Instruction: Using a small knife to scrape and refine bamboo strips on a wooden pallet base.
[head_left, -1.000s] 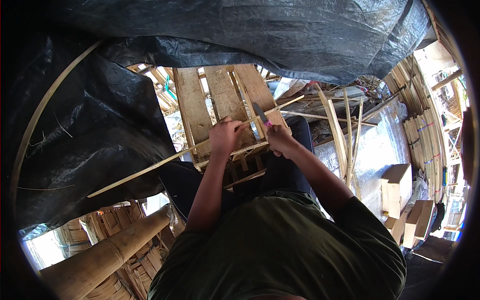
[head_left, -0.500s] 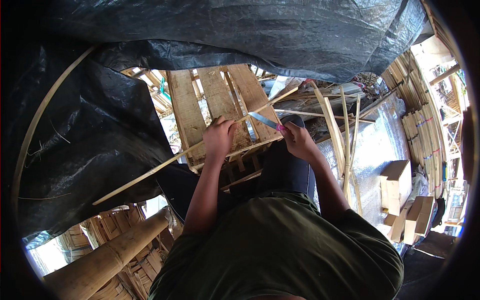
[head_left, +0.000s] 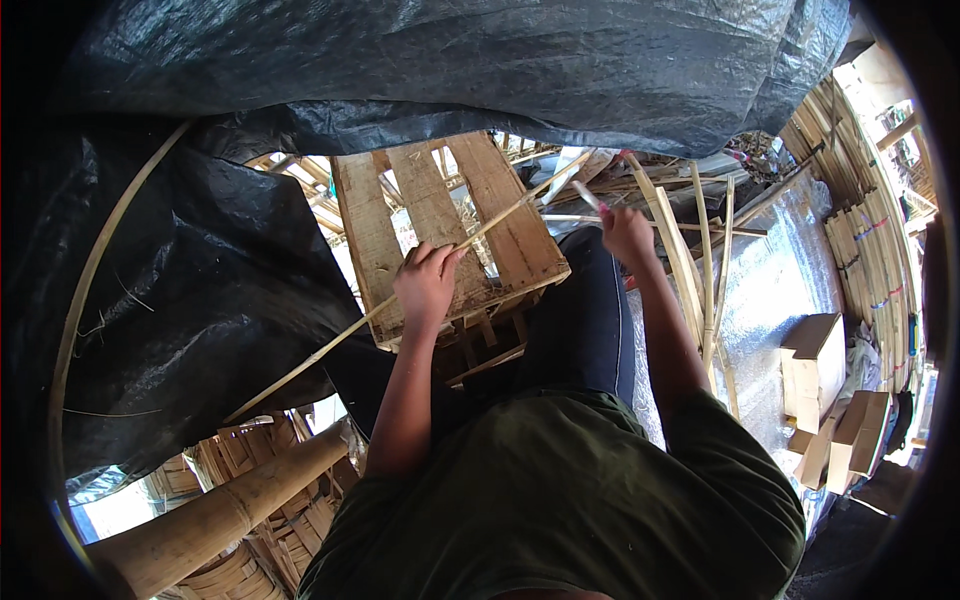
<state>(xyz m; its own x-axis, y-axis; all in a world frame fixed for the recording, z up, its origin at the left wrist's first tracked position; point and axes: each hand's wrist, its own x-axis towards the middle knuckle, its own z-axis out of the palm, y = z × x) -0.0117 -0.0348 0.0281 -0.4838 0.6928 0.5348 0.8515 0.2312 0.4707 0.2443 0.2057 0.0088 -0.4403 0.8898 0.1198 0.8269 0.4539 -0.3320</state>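
A long, thin bamboo strip (head_left: 505,216) slants across a wooden slatted crate (head_left: 425,186), its lower end reaching down to the left. My left hand (head_left: 426,285) is closed around the strip near its middle, over the crate's near left part. In my right hand (head_left: 630,237) is a knife (head_left: 588,196) with a pink handle. Its blade points up and left, blurred by motion, just off the strip's upper end. My right hand is raised above my right knee, to the right of the crate.
Black plastic sheeting (head_left: 480,70) hangs ahead and on the left. Several pale bamboo strips (head_left: 680,255) lean at the right beside a silvery sheet (head_left: 785,255). Cardboard boxes (head_left: 812,375) stand farther right. A thick bamboo pole (head_left: 225,510) lies at the lower left.
My right hand and the knife have moved right and up, so the blade has come off the strip. My left hand has shifted slightly down and left, still gripping the strip.
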